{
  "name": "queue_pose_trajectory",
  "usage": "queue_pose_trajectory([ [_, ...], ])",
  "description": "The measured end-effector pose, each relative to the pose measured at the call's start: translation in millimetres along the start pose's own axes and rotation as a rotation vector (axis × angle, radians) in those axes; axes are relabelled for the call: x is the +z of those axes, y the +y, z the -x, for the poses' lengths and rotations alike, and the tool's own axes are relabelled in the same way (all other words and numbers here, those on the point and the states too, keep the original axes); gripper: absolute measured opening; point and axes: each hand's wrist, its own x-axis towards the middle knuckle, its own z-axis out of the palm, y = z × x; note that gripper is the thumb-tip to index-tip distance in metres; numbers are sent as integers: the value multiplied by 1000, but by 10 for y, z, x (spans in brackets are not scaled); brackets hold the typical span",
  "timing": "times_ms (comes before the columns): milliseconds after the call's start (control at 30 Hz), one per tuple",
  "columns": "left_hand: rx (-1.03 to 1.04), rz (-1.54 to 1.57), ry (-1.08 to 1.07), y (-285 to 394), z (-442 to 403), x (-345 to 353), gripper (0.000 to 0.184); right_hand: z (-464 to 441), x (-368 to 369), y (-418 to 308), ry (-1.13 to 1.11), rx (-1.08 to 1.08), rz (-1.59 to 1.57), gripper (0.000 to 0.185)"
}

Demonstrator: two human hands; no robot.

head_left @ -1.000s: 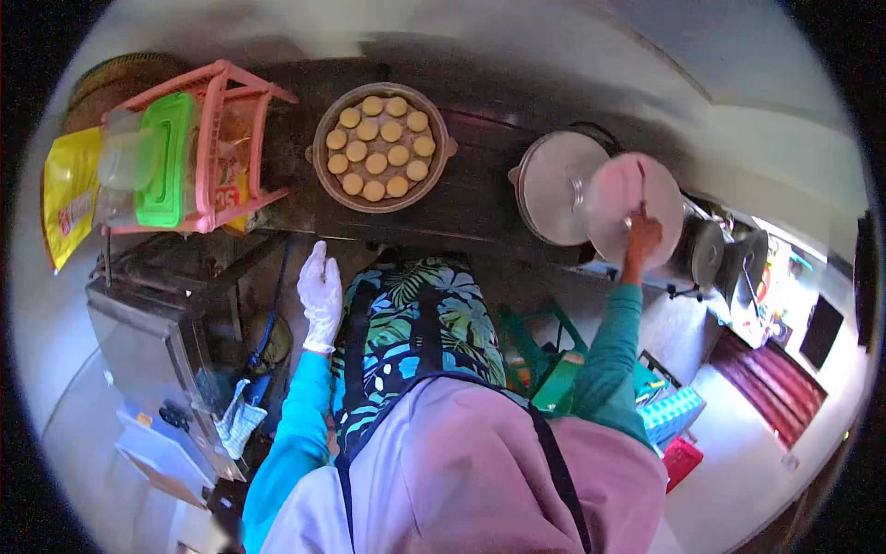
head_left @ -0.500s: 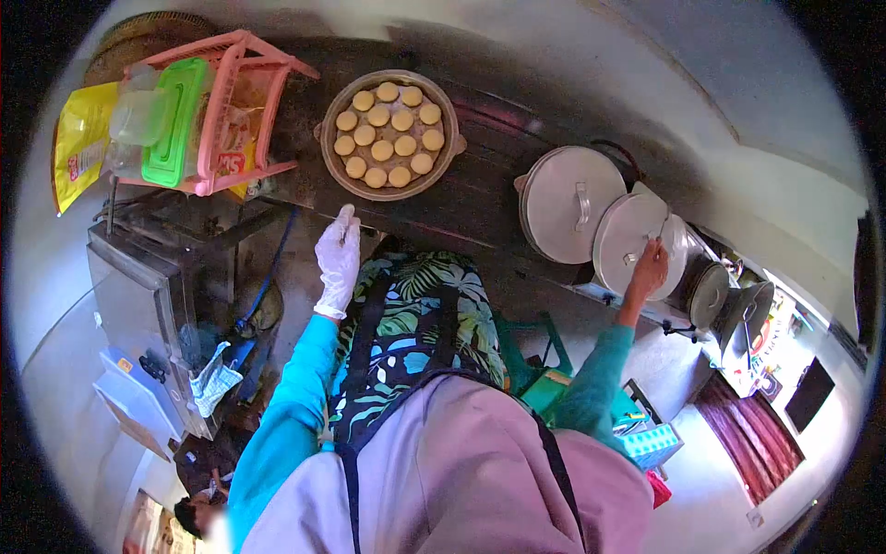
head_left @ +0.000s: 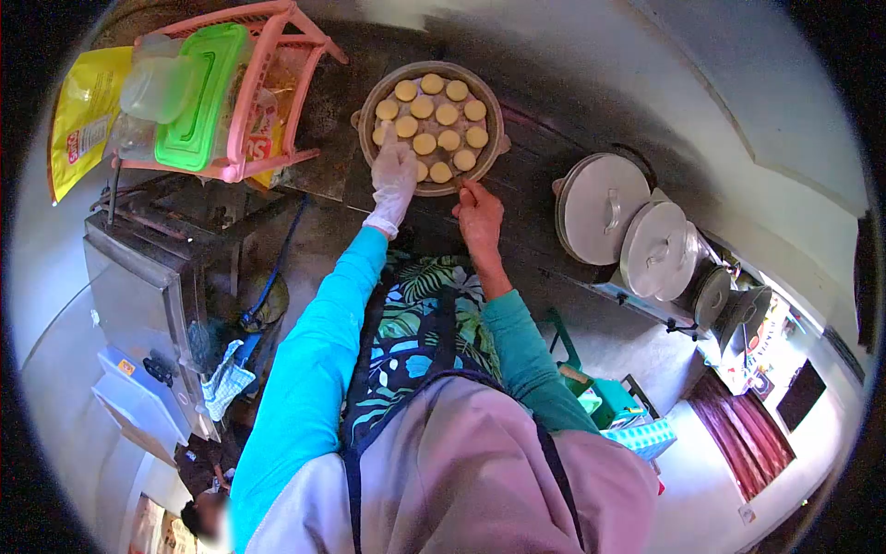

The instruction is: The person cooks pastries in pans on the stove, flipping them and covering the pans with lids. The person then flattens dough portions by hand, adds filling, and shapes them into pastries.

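- Dark counter [head_left: 531,180] along a pale wall [head_left: 720,166]; your sleeved arms reach up to it from below.
- Round pan [head_left: 496,115] on the counter in front of you, with a small handle at either side; many pale dough rounds [head_left: 447,114] lie inside it, set apart from one another.
- Your left hand [head_left: 394,175], in a white glove, reaches over the pan's near left part and hides some of the rounds; its fingers lie close together, and you cannot tell whether they touch a round.
- Your right hand [head_left: 479,214], bare, is at the pan's near right edge, its fingers bent and narrow; whether they grip something slender cannot be told.
- To your right, two round metal lids, one larger [head_left: 591,198] and one smaller [head_left: 649,258], with handles facing you.
- To your left, a pink rack [head_left: 238,152], a green lid [head_left: 198,102] and a yellow packet [head_left: 88,120].
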Motion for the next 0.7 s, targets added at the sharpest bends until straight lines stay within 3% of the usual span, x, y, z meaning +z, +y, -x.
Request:
queue_pose_trajectory([
  [33,115,27,57,-50,-35,48,61,16,20,-24,68,-24,48,19],
  [233,139,-58,17,-219,-60,207,61,-10,146,-114,49,32,24,19],
  [367,14,-45,-79,-81,-52,65,59,202,-121,-585,-62,210,-133,21],
  [433,-32,-60,-122,-174,-16,80,55,290,-163,-617,-2,172,-72,22],
  [500,204,-77,82,-321,-47,127,42,241,-121,-408,39,120,17,22],
  [533,191,-132,6,-282,-50,62,32,170,-88,-364,71,61,100,23],
  [567,191,-133,10,-229,-63,36,32,112,-48,-318,69,57,99,23],
  [633,90,-8,-24,-170,-40,13,30,91,17,-304,111,-149,254,23],
  [700,-10,15,-133,-186,-88,40,31,93,39,-332,83,-120,305,23],
])
